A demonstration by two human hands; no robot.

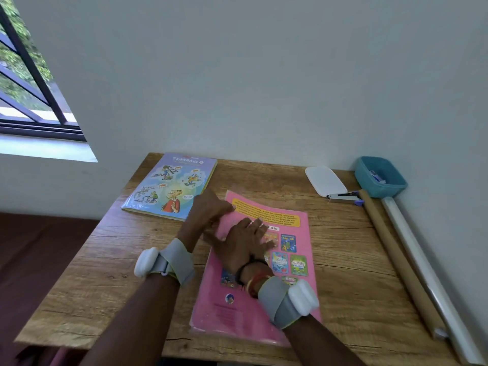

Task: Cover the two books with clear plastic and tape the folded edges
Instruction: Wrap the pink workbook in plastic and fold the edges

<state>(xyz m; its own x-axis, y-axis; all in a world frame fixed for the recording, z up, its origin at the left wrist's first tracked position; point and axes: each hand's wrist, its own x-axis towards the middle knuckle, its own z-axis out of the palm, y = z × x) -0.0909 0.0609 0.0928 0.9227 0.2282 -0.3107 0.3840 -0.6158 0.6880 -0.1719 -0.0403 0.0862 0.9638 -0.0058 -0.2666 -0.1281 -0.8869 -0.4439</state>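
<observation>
Pressing down on the pink book (229, 320), the right hand (245, 247) lies flat with fingers straight and spread, gripping nothing. The book, with clear plastic (200, 335) showing past its near edge, lies at the middle of the counter (356, 273), towards the near edge. The left hand (208, 212) reaches the book's left edge; blur hides whether its fingers pinch anything. The comic book (169, 186) lies at the far left corner.
</observation>
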